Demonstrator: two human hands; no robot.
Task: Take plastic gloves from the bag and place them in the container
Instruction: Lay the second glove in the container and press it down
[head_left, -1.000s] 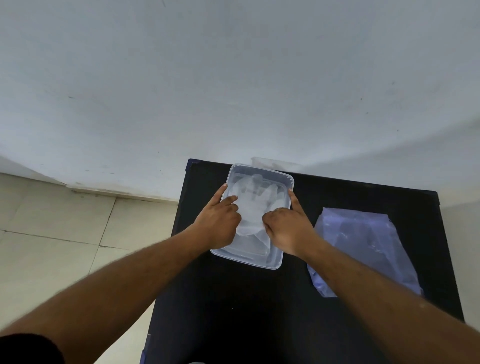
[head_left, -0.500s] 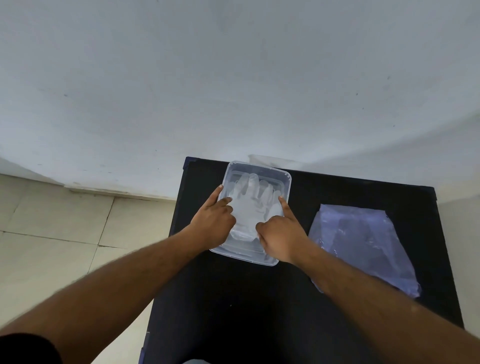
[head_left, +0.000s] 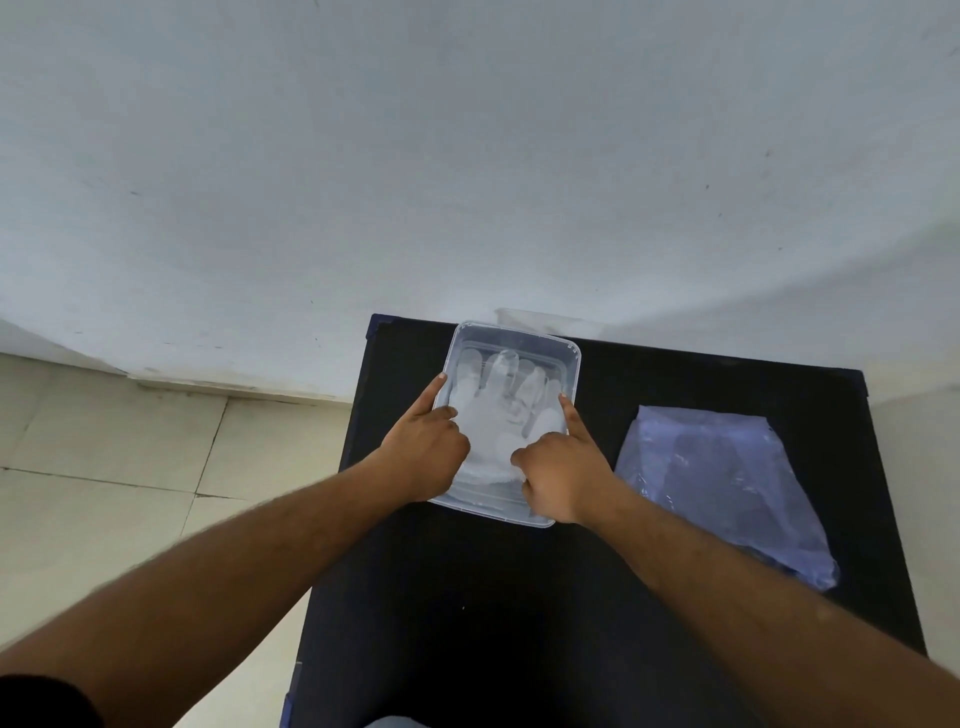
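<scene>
A clear rectangular plastic container (head_left: 519, 338) sits at the far left of the black table. Translucent plastic gloves (head_left: 501, 410) lie flat inside it, fingers pointing away from me. My left hand (head_left: 428, 447) rests on the container's left side with its fingertips pressing the gloves. My right hand (head_left: 563, 467) presses on the gloves' right side, index finger stretched along the container's right wall. The bluish plastic bag (head_left: 727, 483) lies flat on the table to the right of the container, apart from both hands.
The black table (head_left: 519, 623) stands against a white wall (head_left: 467, 156). Tiled floor (head_left: 130, 467) shows to the left. Another clear plastic piece (head_left: 530, 317) peeks out behind the container at the table's far edge.
Both hands have shifted slightly on the gloves, smoothing them down in the container; the glove fingers now lie more spread out. The bag has not moved.
</scene>
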